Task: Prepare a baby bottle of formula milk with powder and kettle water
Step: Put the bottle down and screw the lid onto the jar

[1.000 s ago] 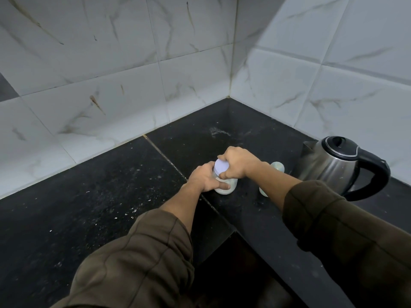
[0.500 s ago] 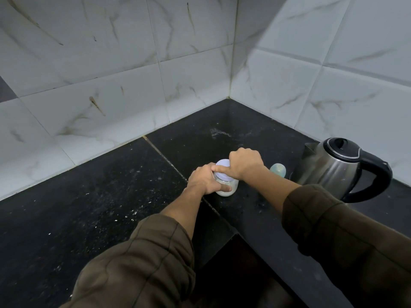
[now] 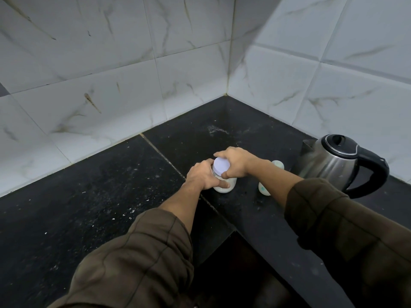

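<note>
Jar stood upright, left of kettle. Left hand gripped its side; right hand clasped lid from above, along the vertical axis.

White marble-look wall tiles meeting in a corner, speckled black stone countertop, dim light

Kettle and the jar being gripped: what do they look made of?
Kettle: brushed steel body, going by its streaky sheen; black handle, probably plastic. Jar: clear glass or plastic, unclear which, white contents showing through; matte pale lid, likely plastic.
</note>
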`<state>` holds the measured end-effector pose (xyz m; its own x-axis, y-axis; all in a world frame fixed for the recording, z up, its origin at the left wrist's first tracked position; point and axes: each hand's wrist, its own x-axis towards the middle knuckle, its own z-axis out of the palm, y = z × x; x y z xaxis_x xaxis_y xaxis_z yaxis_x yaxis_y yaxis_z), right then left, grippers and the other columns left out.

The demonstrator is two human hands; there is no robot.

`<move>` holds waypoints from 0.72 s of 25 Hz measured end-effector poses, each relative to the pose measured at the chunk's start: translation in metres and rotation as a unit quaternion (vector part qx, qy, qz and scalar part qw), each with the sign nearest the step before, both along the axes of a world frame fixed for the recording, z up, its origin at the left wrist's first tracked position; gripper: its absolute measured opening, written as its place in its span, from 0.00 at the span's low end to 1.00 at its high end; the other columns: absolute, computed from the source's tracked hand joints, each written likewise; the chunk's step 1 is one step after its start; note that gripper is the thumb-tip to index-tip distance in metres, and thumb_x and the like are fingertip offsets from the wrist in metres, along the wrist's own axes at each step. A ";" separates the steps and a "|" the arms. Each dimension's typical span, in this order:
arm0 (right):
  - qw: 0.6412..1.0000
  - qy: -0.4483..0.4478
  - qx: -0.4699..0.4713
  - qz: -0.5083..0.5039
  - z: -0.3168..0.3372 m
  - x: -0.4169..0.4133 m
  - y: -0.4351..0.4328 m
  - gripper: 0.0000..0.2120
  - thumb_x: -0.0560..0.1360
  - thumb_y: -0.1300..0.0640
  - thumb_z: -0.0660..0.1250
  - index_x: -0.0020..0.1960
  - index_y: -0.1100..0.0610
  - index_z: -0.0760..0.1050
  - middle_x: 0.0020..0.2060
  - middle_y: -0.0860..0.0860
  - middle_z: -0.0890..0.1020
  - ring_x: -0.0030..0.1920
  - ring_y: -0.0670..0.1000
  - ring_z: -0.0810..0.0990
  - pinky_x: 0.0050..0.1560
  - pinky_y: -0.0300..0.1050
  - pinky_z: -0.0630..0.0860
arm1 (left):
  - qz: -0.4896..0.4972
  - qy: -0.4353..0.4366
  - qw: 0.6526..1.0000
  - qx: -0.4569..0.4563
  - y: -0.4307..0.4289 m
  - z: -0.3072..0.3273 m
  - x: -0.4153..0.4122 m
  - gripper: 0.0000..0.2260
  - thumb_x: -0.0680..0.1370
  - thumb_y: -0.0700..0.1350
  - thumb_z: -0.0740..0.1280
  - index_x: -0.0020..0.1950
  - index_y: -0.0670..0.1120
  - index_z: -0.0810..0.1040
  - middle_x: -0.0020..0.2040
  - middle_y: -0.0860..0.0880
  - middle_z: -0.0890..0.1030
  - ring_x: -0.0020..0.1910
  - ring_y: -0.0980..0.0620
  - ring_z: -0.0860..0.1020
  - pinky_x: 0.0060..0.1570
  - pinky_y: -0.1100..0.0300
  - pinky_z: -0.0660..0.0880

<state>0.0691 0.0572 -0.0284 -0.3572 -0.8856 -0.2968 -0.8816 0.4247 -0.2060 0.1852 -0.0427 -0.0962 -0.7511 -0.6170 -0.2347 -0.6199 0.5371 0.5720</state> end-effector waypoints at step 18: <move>0.992 0.086 0.037 0.086 0.008 -0.002 -0.007 0.29 0.70 0.46 0.77 0.70 0.47 0.76 0.59 0.52 0.77 0.57 0.54 0.78 0.54 0.50 0.78 | -0.014 -0.017 1.000 0.004 -0.006 0.004 -0.004 0.39 0.56 0.62 0.84 0.64 0.54 0.79 0.54 0.54 0.84 0.54 0.49 0.82 0.58 0.48 0.80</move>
